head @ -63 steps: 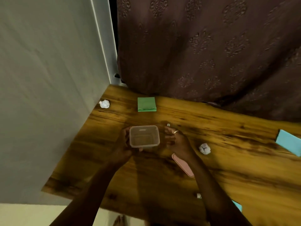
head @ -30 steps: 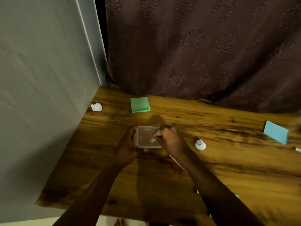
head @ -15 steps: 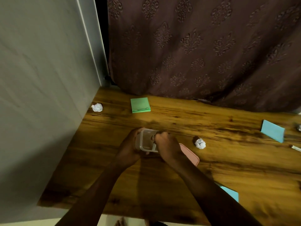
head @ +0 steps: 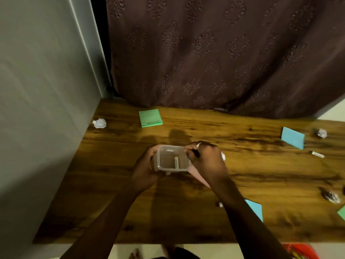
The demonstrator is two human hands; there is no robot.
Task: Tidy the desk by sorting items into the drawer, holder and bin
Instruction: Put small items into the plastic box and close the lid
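Nearby: paper ball (head: 99, 123), green notepad (head: 150, 117).

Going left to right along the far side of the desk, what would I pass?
White paper ball → green sticky-note pad → blue sticky-note pad → second paper ball.

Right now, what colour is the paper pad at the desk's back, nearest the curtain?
Green. The pad shows best in the head view.

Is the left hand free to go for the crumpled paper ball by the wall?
Probably not yet: the left hand grips the clear container. Nothing stands between it and the paper ball, though.
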